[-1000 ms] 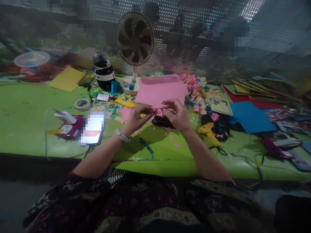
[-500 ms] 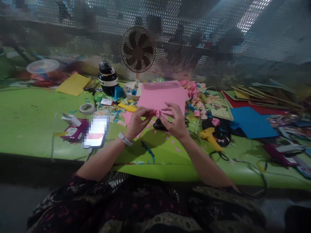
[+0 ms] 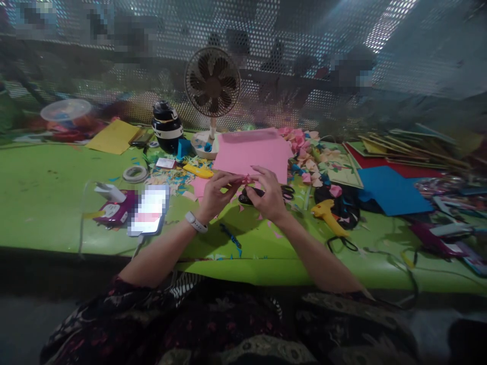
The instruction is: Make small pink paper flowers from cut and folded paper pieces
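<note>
Between my fingertips is a small folded piece of pink paper (image 3: 246, 179), partly hidden by the fingers. My left hand (image 3: 221, 191) pinches it from the left, a white watch band on that wrist. From the other side my right hand (image 3: 268, 191) grips it between thumb and finger, its other fingers raised. Just beyond lies a large pink sheet (image 3: 251, 152). Under my hands rest black-handled scissors (image 3: 287, 191) and a dark object (image 3: 249, 196), half covered. A yellow cutter (image 3: 198, 171) lies near my left hand among paper scraps.
On the left are a lit phone (image 3: 149, 209), a tape roll (image 3: 136, 174) and a black jar (image 3: 167, 129). A fan (image 3: 213, 83) stands at the back. To the right lie pink paper petals (image 3: 299, 142), a yellow glue gun (image 3: 329, 215), blue sheets (image 3: 393, 190) and stacked cards (image 3: 403, 149).
My fingers have shifted slightly around the pink piece, and less of it shows now. My right fingers have drawn in a little lower. The camera view has moved slightly.
</note>
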### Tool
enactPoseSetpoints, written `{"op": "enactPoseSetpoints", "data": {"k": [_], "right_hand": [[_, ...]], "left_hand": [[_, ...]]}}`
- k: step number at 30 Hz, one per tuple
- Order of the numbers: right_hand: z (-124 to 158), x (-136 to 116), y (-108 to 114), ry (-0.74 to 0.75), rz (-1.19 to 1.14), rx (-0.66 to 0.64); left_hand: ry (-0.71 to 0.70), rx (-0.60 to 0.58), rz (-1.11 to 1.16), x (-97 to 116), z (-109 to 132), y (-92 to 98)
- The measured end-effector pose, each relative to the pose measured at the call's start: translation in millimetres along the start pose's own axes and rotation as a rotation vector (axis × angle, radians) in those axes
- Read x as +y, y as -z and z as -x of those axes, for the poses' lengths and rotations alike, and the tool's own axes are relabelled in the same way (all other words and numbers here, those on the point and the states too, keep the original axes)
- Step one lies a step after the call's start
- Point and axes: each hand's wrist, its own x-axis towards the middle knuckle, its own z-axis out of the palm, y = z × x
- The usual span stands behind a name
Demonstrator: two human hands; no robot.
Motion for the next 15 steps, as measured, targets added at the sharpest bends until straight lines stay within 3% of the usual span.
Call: {"op": "enactPoseSetpoints", "data": {"k": [5, 15], "right_hand": [[-0.8, -1.7, 1.3, -0.019, -0.013, 0.030], [-1.6, -7.2, 3.5, -0.011, -0.058, -0.018]], "left_hand": [[0.011, 0.036, 0.012, 1.4, 0.0, -0.2], [0.008, -0.013, 0.045, -1.8, 0.3, 0.8]]}}
